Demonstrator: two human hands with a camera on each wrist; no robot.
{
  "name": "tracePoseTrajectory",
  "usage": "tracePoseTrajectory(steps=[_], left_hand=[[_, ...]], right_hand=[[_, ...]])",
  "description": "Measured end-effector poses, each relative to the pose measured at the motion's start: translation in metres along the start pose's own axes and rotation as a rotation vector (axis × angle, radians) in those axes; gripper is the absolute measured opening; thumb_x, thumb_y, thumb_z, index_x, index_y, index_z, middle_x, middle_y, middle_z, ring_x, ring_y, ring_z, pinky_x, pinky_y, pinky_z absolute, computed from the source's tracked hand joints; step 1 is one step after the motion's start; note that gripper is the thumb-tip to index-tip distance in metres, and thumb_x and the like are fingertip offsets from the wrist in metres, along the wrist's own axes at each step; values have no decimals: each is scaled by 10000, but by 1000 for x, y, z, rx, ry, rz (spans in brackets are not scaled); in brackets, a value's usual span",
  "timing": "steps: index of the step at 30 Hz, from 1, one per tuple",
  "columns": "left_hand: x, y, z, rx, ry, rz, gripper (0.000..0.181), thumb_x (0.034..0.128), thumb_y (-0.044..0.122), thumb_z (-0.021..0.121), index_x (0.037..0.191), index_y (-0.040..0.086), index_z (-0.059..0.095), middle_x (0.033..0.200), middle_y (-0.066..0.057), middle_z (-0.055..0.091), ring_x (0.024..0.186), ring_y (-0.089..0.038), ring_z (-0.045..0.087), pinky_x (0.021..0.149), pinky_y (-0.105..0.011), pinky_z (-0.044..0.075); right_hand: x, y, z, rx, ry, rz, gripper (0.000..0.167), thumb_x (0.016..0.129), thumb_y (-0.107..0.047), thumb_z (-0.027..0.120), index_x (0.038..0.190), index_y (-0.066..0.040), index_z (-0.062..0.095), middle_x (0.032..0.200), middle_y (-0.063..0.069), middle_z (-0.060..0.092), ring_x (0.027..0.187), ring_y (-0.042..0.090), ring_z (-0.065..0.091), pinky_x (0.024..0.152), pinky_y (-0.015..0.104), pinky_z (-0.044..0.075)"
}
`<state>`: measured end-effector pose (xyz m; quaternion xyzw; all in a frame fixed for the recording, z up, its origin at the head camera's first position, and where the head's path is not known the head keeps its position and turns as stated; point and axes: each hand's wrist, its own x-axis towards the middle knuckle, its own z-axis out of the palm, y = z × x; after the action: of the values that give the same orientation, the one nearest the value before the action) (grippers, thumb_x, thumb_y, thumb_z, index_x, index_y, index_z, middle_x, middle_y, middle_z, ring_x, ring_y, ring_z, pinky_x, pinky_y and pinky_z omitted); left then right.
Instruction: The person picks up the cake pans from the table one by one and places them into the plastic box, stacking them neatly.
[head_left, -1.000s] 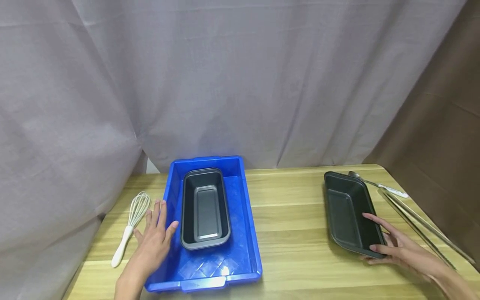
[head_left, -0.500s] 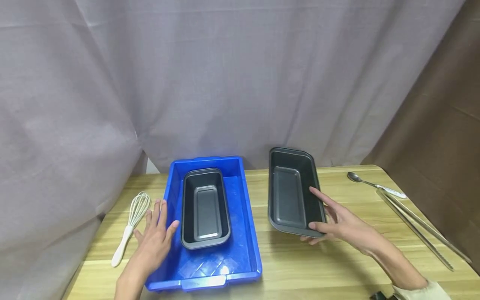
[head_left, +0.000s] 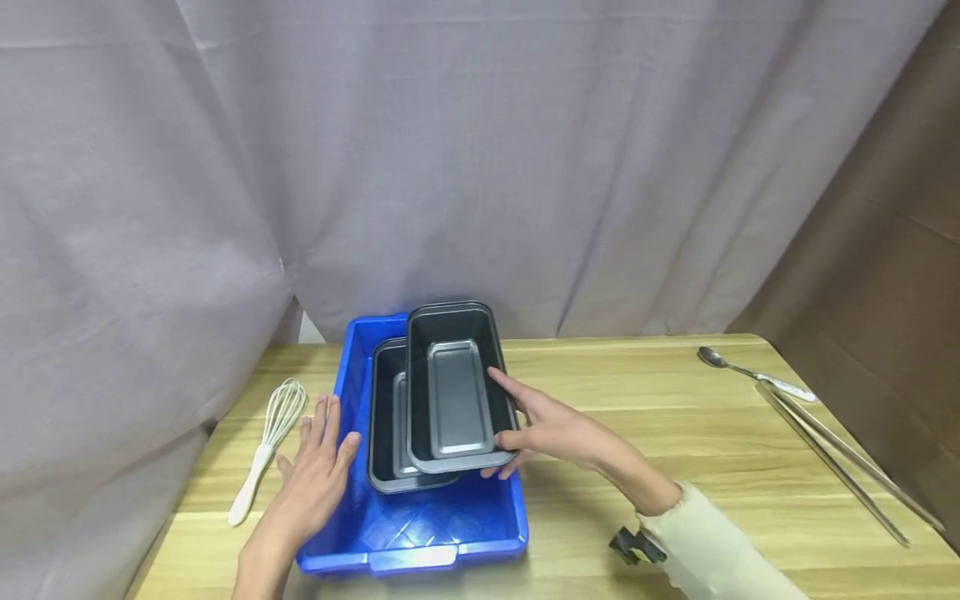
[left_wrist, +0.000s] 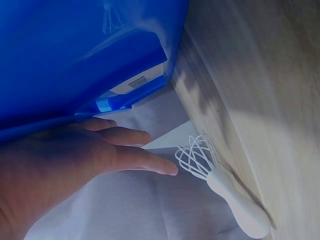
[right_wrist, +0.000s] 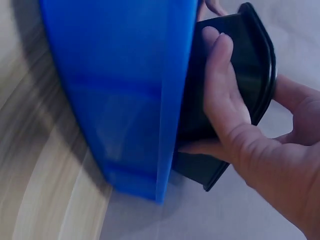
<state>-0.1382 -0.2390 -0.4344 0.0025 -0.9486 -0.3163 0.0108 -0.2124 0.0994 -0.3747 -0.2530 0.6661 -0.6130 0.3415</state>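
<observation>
My right hand (head_left: 551, 429) grips a black loaf pan (head_left: 457, 396) by its right wall, thumb and a finger inside, other fingers underneath. That pan hangs over the right part of a blue bin (head_left: 442, 554), overlapping a second loaf pan (head_left: 387, 417) that lies in the bin. In the right wrist view the held pan (right_wrist: 250, 65) reaches past the bin's rim, with fingers spread along its outside. My left hand (head_left: 311, 483) rests at the bin's left wall with straight, spread fingers. The left wrist view shows that hand (left_wrist: 100, 155) against the bin's outer side.
A white whisk (head_left: 266, 450) lies on the wooden table left of the bin. At the right lie a spoon (head_left: 750, 371) and long metal tongs (head_left: 836, 458). Grey curtain (head_left: 480, 167) stands behind the table, brown cloth (head_left: 885, 250) at the right.
My right hand has carried the loaf pan leftward from beside the spoon and tongs to over the blue bin. The left hand has stayed at the bin's left side.
</observation>
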Motion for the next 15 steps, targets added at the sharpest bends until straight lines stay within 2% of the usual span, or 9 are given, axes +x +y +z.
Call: tracePoseTrajectory(steps=[2, 4, 7, 9, 11, 13, 14, 15], left_hand=[[1, 1, 1, -2, -3, 4, 731, 1215, 424, 293, 1746, -17, 53, 1819, -290, -7, 1631, -634, 8, 1099, -985, 1], [2, 2, 2, -4, -7, 9, 735, 1214, 428, 293, 1747, -16, 50, 1820, -287, -12, 1632, -633, 7, 1097, -988, 7], [3, 3, 3, -13, -13, 13, 741, 1213, 431, 294, 1747, -16, 39, 1821, -286, -22, 1632, -633, 2, 1096, -988, 5], [3, 3, 3, -18, -16, 11, 746, 1212, 437, 292, 1747, -13, 32, 1821, -284, -31, 1633, -631, -5, 1099, -986, -3], [4, 3, 3, -22, -19, 10, 749, 1212, 442, 290, 1748, -10, 26, 1822, -281, -37, 1633, -631, -13, 1101, -983, -10], [4, 3, 3, -26, -21, 11, 753, 1211, 446, 291, 1748, -9, 24, 1822, -280, -42, 1632, -633, -19, 1102, -981, -17], [4, 3, 2, -27, -21, 12, 754, 1211, 447, 293, 1748, -10, 25, 1822, -281, -39, 1632, -634, -19, 1102, -982, -15], [4, 2, 2, -27, -21, 13, 755, 1211, 448, 294, 1748, -11, 27, 1821, -284, -35, 1631, -635, -19, 1101, -982, -13]], right_hand=[[13, 1, 8, -54, 5, 18, 976, 1031, 126, 514, 1742, -40, -134, 1385, 444, 625, 1028, 571, 775, 888, 643, 641], [23, 1, 15, -127, 38, 42, 956, 1025, 111, 522, 1748, -25, -89, 1225, 429, 717, 983, 538, 796, 862, 622, 653], [34, 1, 24, -194, 93, 61, 934, 1013, 68, 547, 1750, -1, -22, 1297, 448, 679, 932, 496, 814, 834, 606, 655], [41, 1, 30, -237, 124, 67, 930, 999, 41, 557, 1747, 17, 5, 1225, 447, 707, 886, 460, 826, 812, 581, 659], [46, 1, 35, -273, 150, 65, 925, 993, 17, 566, 1743, 33, 24, 1127, 379, 767, 832, 404, 837, 793, 510, 675], [50, 2, 40, -317, 172, 65, 924, 991, 3, 575, 1739, 45, 34, 911, 281, 811, 787, 358, 840, 767, 413, 679], [51, 3, 42, -343, 186, 64, 921, 994, -6, 580, 1739, 44, 41, 853, 246, 814, 765, 336, 839, 760, 368, 672], [52, 4, 44, -358, 203, 58, 917, 996, -6, 587, 1738, 45, 52, 867, 229, 821, 749, 325, 837, 746, 363, 670]])
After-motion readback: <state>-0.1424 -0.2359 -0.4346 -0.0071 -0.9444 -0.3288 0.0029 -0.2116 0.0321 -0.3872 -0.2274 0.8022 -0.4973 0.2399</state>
